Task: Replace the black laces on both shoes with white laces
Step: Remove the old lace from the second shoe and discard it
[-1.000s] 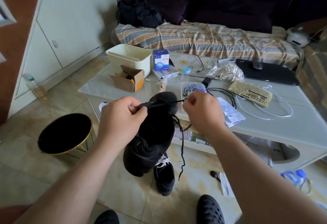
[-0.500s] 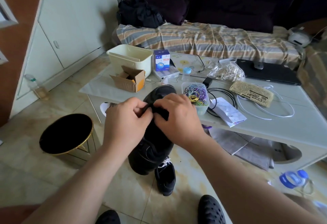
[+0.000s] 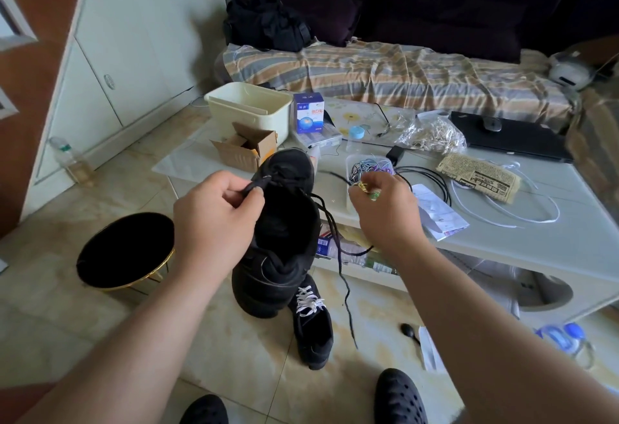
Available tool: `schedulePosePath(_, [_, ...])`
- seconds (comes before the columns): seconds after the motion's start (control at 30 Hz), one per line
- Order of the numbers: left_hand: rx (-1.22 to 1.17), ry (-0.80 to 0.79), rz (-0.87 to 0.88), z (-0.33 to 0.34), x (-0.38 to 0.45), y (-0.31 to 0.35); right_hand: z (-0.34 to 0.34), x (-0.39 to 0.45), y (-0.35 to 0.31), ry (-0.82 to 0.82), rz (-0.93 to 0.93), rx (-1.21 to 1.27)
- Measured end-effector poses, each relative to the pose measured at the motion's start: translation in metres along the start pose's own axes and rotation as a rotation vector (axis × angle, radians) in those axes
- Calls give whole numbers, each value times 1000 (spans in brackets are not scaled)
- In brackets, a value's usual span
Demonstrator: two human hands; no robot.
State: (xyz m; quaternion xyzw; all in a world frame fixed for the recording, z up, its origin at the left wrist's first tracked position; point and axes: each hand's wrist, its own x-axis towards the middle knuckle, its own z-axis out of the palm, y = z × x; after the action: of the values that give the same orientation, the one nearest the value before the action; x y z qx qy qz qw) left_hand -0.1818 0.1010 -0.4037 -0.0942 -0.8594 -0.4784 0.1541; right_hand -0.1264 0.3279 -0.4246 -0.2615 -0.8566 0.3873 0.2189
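soft even daylight | faint shadows | wide-angle edge bending | slight blur

Single head-worn wide-angle view, looking forward and down from the person's own eye level. Both forearms enter from the near edge, hands [image 3: 214,212] close to the lens. Counter [image 3: 536,232] runs mid-right, sofa [image 3: 402,68] along the far edge, floor [image 3: 100,323] near left. Edges curve with lens distortion. No second view to share.

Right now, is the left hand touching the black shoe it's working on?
Touching. The head view shows the left hand pinching the tongue of the black shoe between thumb and fingers, holding the shoe up off the floor.
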Motion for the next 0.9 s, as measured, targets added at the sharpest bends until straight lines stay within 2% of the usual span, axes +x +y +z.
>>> schedulePosePath(0.07, [-6,8,-8,1,-1,0,4,-6,-6,60,-62,0])
schedulePosePath(0.13, [3,17,-6,5,-3,2,7,-17,-17,125,-221,25])
schedulePosePath(0.17, [9,27,-1,6,-4,3,9,-24,-22,90,-285,11])
schedulePosePath(0.23, [4,33,0,8,-7,6,16,-36,-31,-99,-242,-22])
schedulePosePath(0.3, [-12,8,22,8,-11,8,21,-36,-28,-181,-135,-35])
schedulePosePath(0.4, [18,-59,111,7,-16,7,19,-28,-20,-153,-78,-27])
schedulePosePath(0.47, [55,-140,95,7,-13,4,18,-25,-18,-156,-81,26])
schedulePosePath(0.53, [119,-251,100,9,-8,1,19,-28,-21,-160,-119,39])
schedulePosePath(0.63, [217,-350,216,18,-2,-8,29,-38,-23,-154,-210,-19])
schedulePosePath(0.7, [271,-333,284,24,-1,-10,31,-41,-22,-146,-227,-26])
schedulePosePath(0.8, [307,-223,403,30,0,-10,30,-40,-22,-161,-159,31])
schedulePosePath(0.9, [367,-169,457,33,-1,-9,29,-40,-24,-156,-150,55])
